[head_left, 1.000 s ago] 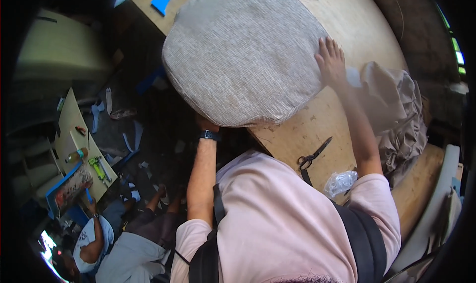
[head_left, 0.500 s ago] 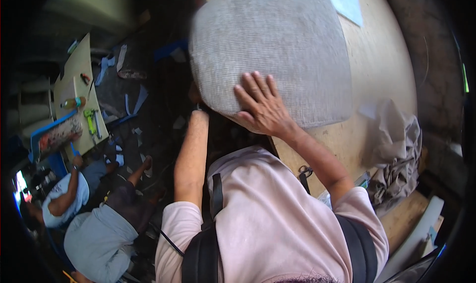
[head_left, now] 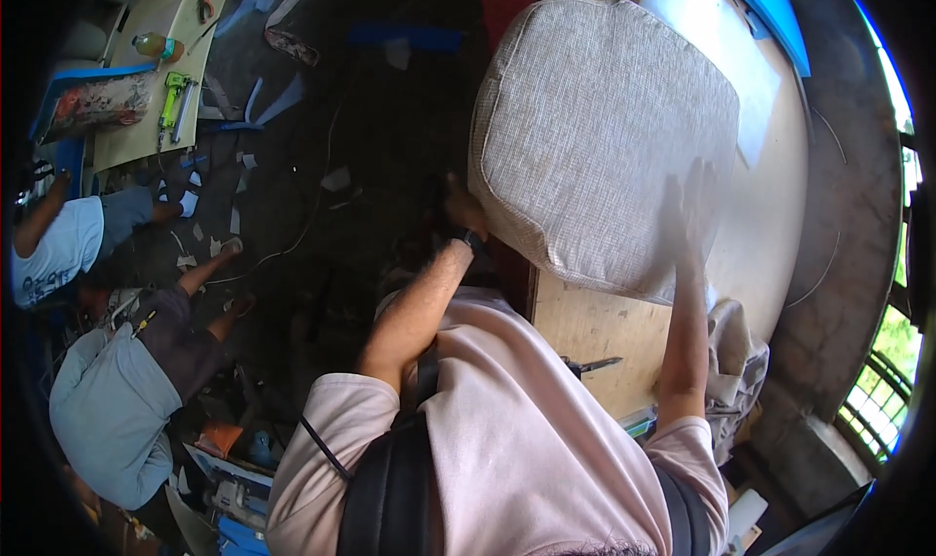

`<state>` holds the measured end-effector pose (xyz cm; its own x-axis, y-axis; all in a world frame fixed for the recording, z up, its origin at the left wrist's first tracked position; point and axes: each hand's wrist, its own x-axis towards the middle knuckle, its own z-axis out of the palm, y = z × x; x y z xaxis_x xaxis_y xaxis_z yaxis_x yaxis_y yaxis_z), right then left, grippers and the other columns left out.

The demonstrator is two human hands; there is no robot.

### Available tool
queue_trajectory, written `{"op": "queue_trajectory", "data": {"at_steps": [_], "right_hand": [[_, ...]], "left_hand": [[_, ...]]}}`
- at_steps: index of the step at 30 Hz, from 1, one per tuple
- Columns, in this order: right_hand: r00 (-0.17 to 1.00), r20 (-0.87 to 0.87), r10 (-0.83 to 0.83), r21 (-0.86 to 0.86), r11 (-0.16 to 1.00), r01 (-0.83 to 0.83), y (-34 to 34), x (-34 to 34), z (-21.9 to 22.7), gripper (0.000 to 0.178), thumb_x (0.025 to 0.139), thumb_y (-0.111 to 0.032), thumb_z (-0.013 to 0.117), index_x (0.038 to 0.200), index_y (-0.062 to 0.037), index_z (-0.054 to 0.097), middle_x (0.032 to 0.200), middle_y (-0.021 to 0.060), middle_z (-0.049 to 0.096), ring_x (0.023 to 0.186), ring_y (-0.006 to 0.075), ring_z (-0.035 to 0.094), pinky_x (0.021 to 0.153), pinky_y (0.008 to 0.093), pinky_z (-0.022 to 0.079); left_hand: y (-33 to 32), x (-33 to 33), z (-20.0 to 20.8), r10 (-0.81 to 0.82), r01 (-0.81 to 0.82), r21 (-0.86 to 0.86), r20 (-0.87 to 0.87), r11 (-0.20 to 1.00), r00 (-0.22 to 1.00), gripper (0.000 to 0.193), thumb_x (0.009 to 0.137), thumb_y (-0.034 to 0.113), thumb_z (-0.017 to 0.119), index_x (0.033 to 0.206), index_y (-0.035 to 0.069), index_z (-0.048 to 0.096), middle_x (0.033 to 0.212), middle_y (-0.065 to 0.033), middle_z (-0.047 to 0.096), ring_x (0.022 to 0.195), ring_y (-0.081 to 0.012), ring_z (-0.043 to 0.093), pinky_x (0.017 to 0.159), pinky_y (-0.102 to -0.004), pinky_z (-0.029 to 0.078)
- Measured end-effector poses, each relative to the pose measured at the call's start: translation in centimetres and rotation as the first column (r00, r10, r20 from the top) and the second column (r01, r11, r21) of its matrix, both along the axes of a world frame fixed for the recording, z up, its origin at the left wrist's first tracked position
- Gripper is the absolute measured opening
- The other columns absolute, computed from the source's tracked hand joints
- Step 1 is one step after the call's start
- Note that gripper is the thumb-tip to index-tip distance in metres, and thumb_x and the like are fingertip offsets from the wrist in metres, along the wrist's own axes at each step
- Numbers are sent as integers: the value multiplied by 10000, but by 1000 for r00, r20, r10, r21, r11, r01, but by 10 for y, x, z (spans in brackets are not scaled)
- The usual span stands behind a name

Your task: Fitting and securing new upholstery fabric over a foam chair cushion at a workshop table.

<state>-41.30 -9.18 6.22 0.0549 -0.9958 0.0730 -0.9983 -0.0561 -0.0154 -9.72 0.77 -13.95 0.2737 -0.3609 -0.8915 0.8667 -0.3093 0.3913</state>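
A grey-beige fabric-covered cushion (head_left: 614, 137) with a seamed edge lies on the wooden table (head_left: 604, 327) in front of me. My right hand (head_left: 696, 210), smeared by motion, lies flat with stretched fingers along the cushion's right side. Beside the cushion's left edge is my left hand (head_left: 466, 208), low and in shadow. A dark band circles that wrist. Its fingers are too dim to make out, and I cannot tell whether they grip the cushion's edge.
Black-handled scissors (head_left: 592, 365) and crumpled brownish fabric (head_left: 733, 356) lie near me on the table. A white sheet (head_left: 751, 78) and blue curved piece (head_left: 775, 10) are beyond. Two people sit at left, near another table (head_left: 146, 78) with a bottle (head_left: 156, 46) and green tool (head_left: 175, 98).
My view has swung, so the cushion sits farther right in the picture. My right hand has slid from the cushion's near middle to its right side. My left hand stays by the left edge.
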Motion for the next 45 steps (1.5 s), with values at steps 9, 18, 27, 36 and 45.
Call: {"op": "queue_trajectory", "data": {"at_steps": [9,18,27,36,45], "right_hand": [[996,79,-50,-15,999,51,0,4,3,766,972,-592,398,1553,-102,299,1623,187,205,1510,357,147,1221,508,62],[997,78,5,-21,1000,-3,-5,18,7,722,993,-544,401,1552,-99,298,1620,179,220,1509,358,146,1219,506,68],[995,53,-82,17,997,81,0,61,12,795,967,-536,457,1541,-19,272,1615,233,184,1510,377,124,1221,509,50],[751,299,589,208,728,-653,91,253,47,746,954,-550,499,1493,-48,382,1598,182,262,1494,364,199,1204,571,125],[984,64,166,120,978,-173,26,105,18,685,1010,-485,417,1555,-95,278,1639,149,170,1524,313,103,1238,477,13]], "left_hand": [[-4,3,-10,-218,419,-383,468,824,856,620,1012,576,396,1338,68,540,1328,-167,531,1231,-309,477,1033,-450,380],[-63,88,-7,-240,246,-500,79,831,968,598,1026,479,460,1400,14,498,1334,-157,609,1157,-289,609,1033,-379,460],[-95,51,-48,-500,471,190,484,861,718,568,979,566,504,1115,62,729,970,-166,736,914,-253,688,825,-351,514],[69,26,-43,-337,306,-601,64,739,939,665,977,632,425,1275,76,636,1167,-131,691,1045,-267,646,920,-407,494],[-109,117,33,-524,524,-373,110,766,845,533,1021,486,423,1157,22,648,1148,-175,685,1009,-340,649,897,-450,496]]}}
